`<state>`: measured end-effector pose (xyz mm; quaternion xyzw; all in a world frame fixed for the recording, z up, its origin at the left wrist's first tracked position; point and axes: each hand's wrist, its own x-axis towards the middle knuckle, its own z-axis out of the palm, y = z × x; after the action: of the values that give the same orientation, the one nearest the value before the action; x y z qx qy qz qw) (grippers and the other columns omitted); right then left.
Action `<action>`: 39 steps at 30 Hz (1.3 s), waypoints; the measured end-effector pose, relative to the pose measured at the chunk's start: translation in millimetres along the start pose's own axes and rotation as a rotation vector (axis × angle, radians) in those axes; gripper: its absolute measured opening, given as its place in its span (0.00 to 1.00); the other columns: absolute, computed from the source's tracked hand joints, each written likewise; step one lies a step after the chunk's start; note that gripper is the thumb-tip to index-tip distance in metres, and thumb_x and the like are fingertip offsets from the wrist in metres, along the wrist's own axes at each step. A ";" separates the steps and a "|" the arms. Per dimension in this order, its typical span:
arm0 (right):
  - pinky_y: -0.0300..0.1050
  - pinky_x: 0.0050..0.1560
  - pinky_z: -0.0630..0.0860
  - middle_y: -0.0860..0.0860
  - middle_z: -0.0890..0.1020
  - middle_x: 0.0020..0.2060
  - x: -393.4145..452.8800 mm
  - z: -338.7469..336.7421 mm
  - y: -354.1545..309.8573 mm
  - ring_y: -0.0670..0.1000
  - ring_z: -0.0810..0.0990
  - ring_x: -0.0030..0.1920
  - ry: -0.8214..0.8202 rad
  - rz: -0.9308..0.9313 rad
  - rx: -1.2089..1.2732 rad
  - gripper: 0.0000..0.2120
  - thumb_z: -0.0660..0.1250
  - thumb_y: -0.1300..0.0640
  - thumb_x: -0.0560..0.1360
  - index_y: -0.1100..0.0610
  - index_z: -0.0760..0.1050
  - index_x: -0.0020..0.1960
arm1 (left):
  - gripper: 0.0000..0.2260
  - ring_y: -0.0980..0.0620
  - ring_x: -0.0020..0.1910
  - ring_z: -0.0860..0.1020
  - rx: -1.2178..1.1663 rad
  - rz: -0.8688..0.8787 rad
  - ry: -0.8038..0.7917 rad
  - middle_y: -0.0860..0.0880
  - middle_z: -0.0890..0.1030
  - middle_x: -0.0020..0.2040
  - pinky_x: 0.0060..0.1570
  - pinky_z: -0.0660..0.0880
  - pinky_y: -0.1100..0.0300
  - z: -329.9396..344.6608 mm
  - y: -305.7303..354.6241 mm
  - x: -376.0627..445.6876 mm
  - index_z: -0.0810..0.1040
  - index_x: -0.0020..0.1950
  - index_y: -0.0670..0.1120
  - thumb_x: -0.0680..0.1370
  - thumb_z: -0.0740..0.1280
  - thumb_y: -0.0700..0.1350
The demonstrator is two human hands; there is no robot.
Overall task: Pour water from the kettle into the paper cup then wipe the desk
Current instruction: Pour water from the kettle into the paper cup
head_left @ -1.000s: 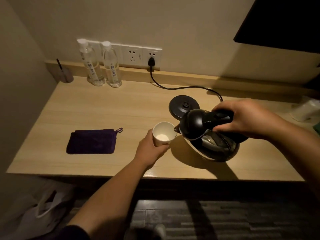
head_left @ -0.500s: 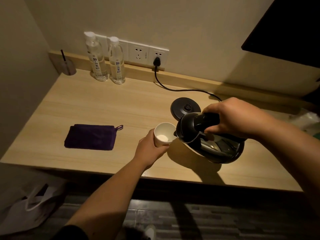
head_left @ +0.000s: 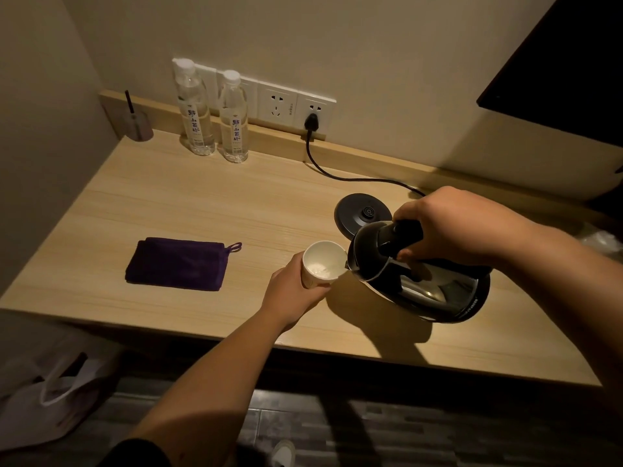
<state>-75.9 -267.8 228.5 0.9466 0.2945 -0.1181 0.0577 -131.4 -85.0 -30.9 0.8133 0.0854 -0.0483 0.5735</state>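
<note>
The right hand [head_left: 451,227] has tipped the kettle [head_left: 418,274] further; its spout now meets the paper cup [head_left: 322,264] gripped by the left hand [head_left: 290,294] near the counter's [head_left: 168,203] front edge, so pouring is underway.

2 water bottles [head_left: 195,109] w/ vertical Chinese labels, illegible; kettle [head_left: 435,291] base print too small.

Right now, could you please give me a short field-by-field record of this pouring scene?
left hand: holds paper cup
right hand: grips kettle by its handle, tilted, spout at cup rim
cup contents: some water at the bottom
kettle base: on desk, plugged in
purple cloth: folded, left of cup, untouched
two water bottles: upright by wall
</note>
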 end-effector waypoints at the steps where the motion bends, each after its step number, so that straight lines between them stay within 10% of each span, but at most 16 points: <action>1: 0.40 0.32 0.70 0.48 0.78 0.37 0.6 -0.5 -1.0 0.47 0.75 0.37 -0.002 0.000 -0.002 0.15 0.73 0.47 0.70 0.51 0.78 0.54 | 0.33 0.61 0.51 0.73 -0.002 0.002 -0.001 0.63 0.75 0.52 0.43 0.69 0.69 0.1 0.2 0.2 0.66 0.65 0.64 0.64 0.76 0.59; 39: 0.37 0.31 0.70 0.45 0.74 0.35 13.2 -15.1 -10.2 0.44 0.73 0.34 -0.034 -0.027 -0.086 0.15 0.72 0.46 0.70 0.50 0.78 0.54 | 0.33 0.54 0.57 0.74 -0.022 0.014 -0.024 0.56 0.77 0.58 0.54 0.75 0.55 -1.9 -4.1 2.1 0.66 0.67 0.60 0.65 0.76 0.57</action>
<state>-68.2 -249.6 239.3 0.9370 0.3111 -0.1222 0.1020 -130.1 -81.7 -34.5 0.8068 0.0735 -0.0531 0.5839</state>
